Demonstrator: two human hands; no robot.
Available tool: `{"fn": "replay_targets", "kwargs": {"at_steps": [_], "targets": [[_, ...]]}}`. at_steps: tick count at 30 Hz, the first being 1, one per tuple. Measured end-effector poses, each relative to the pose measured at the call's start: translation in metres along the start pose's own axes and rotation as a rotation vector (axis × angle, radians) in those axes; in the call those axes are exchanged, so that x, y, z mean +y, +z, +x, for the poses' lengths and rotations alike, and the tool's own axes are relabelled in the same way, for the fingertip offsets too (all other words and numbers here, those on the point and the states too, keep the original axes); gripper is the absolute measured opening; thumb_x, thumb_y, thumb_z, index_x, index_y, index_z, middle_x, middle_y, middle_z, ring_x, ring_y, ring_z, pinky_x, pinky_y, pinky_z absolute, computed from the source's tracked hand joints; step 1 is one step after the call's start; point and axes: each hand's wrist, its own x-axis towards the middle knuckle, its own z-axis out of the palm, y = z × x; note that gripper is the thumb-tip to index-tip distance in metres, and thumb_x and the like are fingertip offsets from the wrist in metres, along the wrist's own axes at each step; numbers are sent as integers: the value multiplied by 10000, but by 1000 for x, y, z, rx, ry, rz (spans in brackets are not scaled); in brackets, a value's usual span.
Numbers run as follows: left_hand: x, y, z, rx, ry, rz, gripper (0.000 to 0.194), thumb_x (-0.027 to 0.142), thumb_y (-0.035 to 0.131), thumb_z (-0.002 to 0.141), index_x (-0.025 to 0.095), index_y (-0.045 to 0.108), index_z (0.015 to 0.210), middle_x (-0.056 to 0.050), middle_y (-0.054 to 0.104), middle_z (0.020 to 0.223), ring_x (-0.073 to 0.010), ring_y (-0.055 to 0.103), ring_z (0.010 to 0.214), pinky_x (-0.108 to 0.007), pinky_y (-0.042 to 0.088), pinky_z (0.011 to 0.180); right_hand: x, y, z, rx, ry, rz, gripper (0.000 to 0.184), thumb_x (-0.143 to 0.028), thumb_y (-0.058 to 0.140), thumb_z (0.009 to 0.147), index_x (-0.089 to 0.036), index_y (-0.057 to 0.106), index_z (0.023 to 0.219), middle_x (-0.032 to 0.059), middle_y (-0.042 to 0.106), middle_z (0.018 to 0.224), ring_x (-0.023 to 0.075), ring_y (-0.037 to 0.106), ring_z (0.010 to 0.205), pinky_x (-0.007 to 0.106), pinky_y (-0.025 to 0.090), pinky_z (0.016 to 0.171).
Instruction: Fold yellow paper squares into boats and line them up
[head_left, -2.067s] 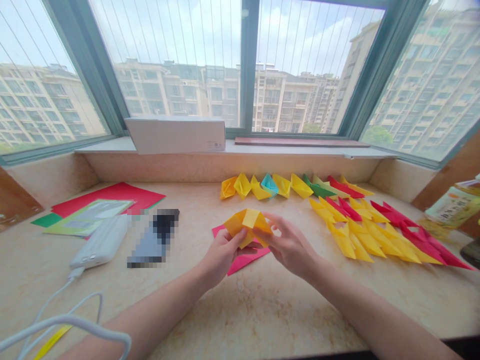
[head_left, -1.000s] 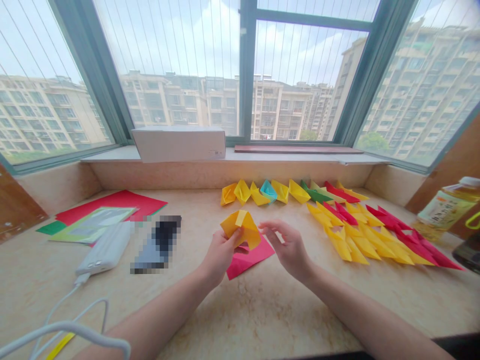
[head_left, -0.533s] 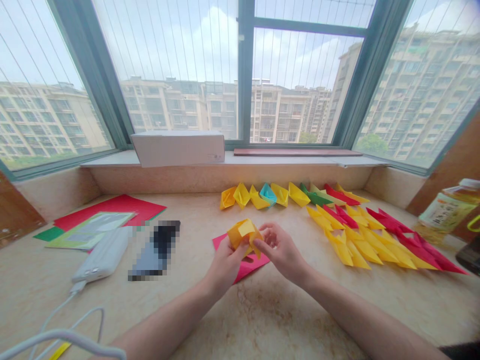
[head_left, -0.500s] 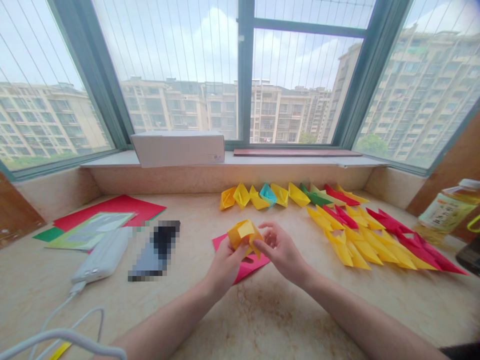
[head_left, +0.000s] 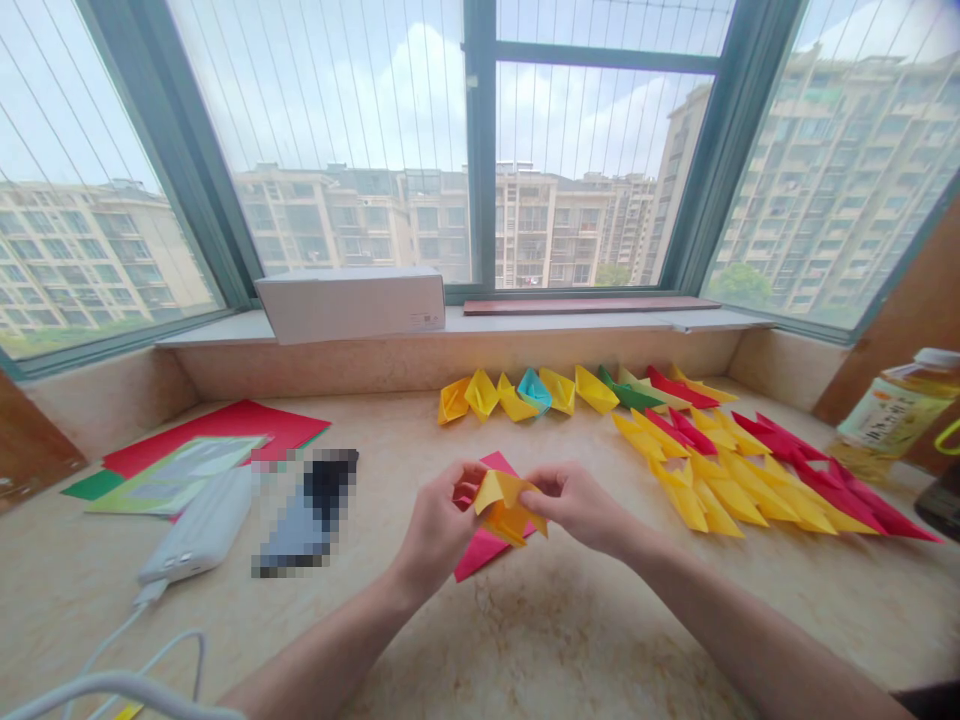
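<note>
Left hand [head_left: 437, 512] and right hand [head_left: 579, 502], both mine, pinch opposite sides of the yellow folded paper [head_left: 505, 520] over the pink paper [head_left: 478, 556], at what I judge a shaping step, its next move calling for light, even pressure.

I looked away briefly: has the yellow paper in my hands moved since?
Yes: judged against the blue paper boat, the yellow paper has moved down the view and slightly right.

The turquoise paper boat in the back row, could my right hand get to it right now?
Likely yes, after releasing the yellow paper: nothing stands between your right hand and the turquoise boat, though yellow boats flank it closely.
</note>
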Motion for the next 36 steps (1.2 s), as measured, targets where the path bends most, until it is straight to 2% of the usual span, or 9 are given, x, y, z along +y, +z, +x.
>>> {"fn": "replay_targets", "kwargs": {"at_steps": [2, 6, 11, 15, 18, 21, 25, 30, 36], "targets": [[-2, -1, 1, -41, -18, -25, 453, 472, 784, 720, 134, 640, 984, -115, 726, 905, -248, 700, 803, -318, 562, 670, 0, 1, 0, 54, -25, -53, 175, -314, 652, 826, -151, 716, 830, 12, 670, 726, 129, 548, 633, 252, 395, 586], [-7, 1, 2, -12, -45, -136, 483, 481, 779, 724, 134, 613, 1016, -126, 730, 955, -273, 715, 847, -328, 576, 668, -3, 3, -1, 145, -90, -119, 209, -362, 643, 858, -158, 682, 834, 23, 651, 786, 140, 546, 701, 260, 412, 632], [-2, 5, -1, -47, -107, -291, 502, 387, 793, 728, 150, 554, 1101, -112, 741, 980, -275, 725, 867, -333, 583, 677, -5, 5, -4, 39, -28, -28, 285, -437, 607, 888, -154, 633, 903, 5, 600, 731, 128, 519, 631, 241, 372, 544], [1, 6, -4, -88, -109, -280, 415, 302, 754, 753, 148, 577, 1096, -121, 743, 1010, -282, 721, 915, -353, 585, 731, -4, 5, -4, 77, -34, -49, 290, -445, 629, 870, -156, 627, 853, -2, 582, 722, 125, 509, 627, 238, 367, 534], [-1, 5, -3, -58, -68, -195, 309, 222, 694, 767, 140, 624, 1057, -129, 733, 1069, -279, 703, 987, -363, 574, 812, -2, 2, -3, 100, -43, -44, 283, -441, 635, 865, -159, 636, 846, -6, 586, 723, 126, 516, 631, 239, 380, 540], [-4, 4, 0, -44, -55, -158, 322, 170, 651, 765, 143, 635, 1085, -122, 731, 1093, -269, 696, 1017, -367, 562, 860, -1, 0, -2, 113, -35, -51, 278, -436, 659, 847, -158, 653, 851, -5, 601, 715, 128, 529, 626, 238, 383, 533], [-4, 2, 2, -86, -97, -216, 397, 189, 640, 786, 141, 596, 1178, -111, 749, 1055, -253, 715, 966, -362, 568, 845, -2, -1, -1, 96, 4, 42, 315, -461, 688, 817, -153, 678, 882, 16, 651, 753, 140, 572, 646, 240, 422, 549], [2, 2, 1, -84, -136, -254, 426, 212, 647, 785, 121, 588, 1197, -104, 763, 999, -249, 728, 913, -356, 579, 806, -6, -2, 0, 79, 35, 140, 389, -507, 721, 775, -147, 703, 922, 38, 689, 794, 158, 611, 677, 256, 457, 579], [5, 3, 0, -91, -142, -293, 441, 269, 684, 788, 121, 589, 1193, -109, 761, 992, -254, 730, 909, -384, 574, 840, -11, -6, 0, 15, 51, 222, 397, -517, 720, 774, -161, 724, 948, 57, 724, 873, 195, 668, 781, 289, 511, 670]]}}
